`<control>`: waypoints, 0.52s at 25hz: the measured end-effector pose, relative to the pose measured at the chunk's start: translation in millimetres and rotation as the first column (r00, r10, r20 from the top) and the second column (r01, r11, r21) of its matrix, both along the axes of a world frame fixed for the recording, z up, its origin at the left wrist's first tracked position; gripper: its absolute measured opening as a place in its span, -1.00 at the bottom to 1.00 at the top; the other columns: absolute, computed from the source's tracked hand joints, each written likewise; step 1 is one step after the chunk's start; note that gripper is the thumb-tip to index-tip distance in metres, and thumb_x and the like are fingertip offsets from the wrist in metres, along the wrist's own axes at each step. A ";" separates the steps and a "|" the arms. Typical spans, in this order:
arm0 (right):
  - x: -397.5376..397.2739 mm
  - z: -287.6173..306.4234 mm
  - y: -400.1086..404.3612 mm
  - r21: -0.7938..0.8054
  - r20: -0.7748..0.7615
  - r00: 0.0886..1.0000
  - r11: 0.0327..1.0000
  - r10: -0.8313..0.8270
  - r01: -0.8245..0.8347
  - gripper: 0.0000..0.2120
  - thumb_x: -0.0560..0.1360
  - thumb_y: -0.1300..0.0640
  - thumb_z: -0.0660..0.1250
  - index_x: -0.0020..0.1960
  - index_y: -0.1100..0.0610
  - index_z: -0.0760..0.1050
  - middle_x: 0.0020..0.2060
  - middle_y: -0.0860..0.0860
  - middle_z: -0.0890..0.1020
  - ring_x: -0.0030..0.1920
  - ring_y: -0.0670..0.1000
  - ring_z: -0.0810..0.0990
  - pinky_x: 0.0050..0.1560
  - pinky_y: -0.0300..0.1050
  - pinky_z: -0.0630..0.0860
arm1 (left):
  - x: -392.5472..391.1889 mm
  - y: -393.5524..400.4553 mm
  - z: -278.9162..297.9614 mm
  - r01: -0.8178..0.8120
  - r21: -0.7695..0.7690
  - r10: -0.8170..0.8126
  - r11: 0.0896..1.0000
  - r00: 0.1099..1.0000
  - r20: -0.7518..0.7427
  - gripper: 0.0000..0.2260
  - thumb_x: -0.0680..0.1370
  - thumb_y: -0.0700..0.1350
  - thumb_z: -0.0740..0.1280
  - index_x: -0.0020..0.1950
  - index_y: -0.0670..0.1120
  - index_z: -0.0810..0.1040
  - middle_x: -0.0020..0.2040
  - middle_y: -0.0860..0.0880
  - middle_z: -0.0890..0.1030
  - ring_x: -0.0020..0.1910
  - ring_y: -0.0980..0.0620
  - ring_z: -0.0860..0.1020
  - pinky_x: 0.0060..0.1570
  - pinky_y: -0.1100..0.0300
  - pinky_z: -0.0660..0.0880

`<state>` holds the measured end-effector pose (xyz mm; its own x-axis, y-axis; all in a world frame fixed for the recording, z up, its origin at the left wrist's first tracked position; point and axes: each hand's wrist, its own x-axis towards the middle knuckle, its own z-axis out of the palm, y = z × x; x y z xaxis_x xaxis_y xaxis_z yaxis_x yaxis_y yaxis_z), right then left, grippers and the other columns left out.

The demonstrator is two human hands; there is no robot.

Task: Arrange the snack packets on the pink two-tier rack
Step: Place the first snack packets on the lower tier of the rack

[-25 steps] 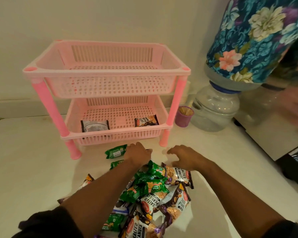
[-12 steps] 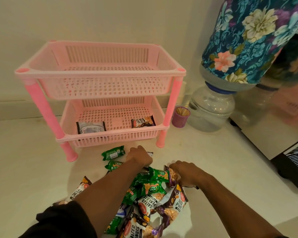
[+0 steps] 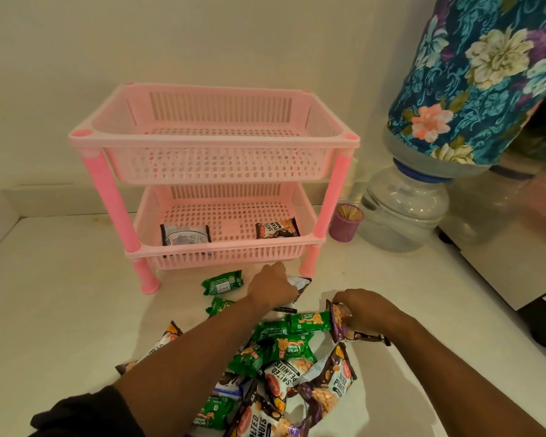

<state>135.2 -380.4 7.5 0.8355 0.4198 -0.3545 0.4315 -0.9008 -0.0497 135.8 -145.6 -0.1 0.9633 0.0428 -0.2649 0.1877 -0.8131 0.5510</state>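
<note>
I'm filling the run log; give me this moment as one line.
left hand: grips packet | right hand: grips peanut packet | rack: two packets on lower tier, top bare

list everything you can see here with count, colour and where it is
rack: one, pink, two tiers, on the white counter against the wall
top tier: no packets visible
salted peanuts packet: one, dark, lower tier, right
silver and black packet: one, lower tier, left
green packets: two lying apart in front of the rack
packet pile: mixed green and dark peanut packets, count unclear, near edge of counter
toothpick cup: one, purple, right of the rack
water bottle: one, clear, upturned, under a floral blue cover
left hand: closed on a dark and silver packet
right hand: closed on a peanut packet
sleeve: black, left arm
</note>
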 end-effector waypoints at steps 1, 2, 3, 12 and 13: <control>3.0 8.5 1.0 0.005 0.016 1.000 1.000 -0.012 0.012 -0.57 0.41 0.06 0.35 0.27 -0.09 0.47 0.10 -0.04 0.63 0.06 0.05 0.59 -0.07 -0.08 0.51 | -1.3 0.2 6.9 0.013 -0.027 -0.012 1.000 0.999 0.042 -0.50 0.48 0.07 0.37 0.36 -0.10 0.43 0.32 -0.09 0.49 0.26 -0.08 0.49 0.12 0.15 0.43; 6.8 18.6 3.7 0.008 0.032 0.999 1.000 -0.021 0.020 -0.57 0.40 0.05 0.36 0.26 -0.10 0.48 0.10 -0.04 0.63 0.06 0.04 0.58 -0.06 -0.08 0.51 | -2.7 1.5 15.0 0.028 -0.058 -0.023 0.998 0.997 0.077 -0.48 0.46 0.05 0.38 0.38 -0.08 0.43 0.33 -0.07 0.50 0.25 -0.07 0.50 0.11 0.16 0.42; 10.6 29.6 7.1 0.015 0.041 0.999 1.000 -0.025 0.024 -0.56 0.39 0.03 0.37 0.27 -0.10 0.48 0.11 -0.04 0.62 0.07 0.04 0.58 -0.05 -0.08 0.52 | -3.9 3.3 24.1 0.042 -0.100 -0.032 0.994 0.994 0.105 -0.48 0.45 0.04 0.39 0.39 -0.06 0.44 0.32 -0.07 0.51 0.22 -0.07 0.51 0.10 0.15 0.44; 44.6 109.2 81.6 0.282 -0.006 0.997 0.956 -0.079 0.077 -0.42 0.37 -0.01 0.50 0.36 0.04 0.48 0.25 0.05 0.59 0.17 0.09 0.59 0.15 0.03 0.56 | 13.8 69.9 92.7 -0.101 -0.396 0.209 0.913 0.947 0.242 -0.51 0.43 -0.01 0.46 0.35 -0.01 0.51 0.20 -0.02 0.54 -0.12 0.04 0.61 -0.11 0.15 0.58; 49.5 112.3 90.4 0.306 0.006 0.995 0.948 -0.095 0.089 -0.43 0.37 0.00 0.50 0.35 0.05 0.49 0.24 0.06 0.60 0.12 0.08 0.59 0.10 0.00 0.58 | 19.5 81.9 97.0 -0.138 -0.397 0.251 0.908 0.935 0.249 -0.50 0.42 -0.02 0.46 0.35 -0.01 0.51 0.20 -0.03 0.55 -0.12 0.03 0.62 -0.11 0.13 0.60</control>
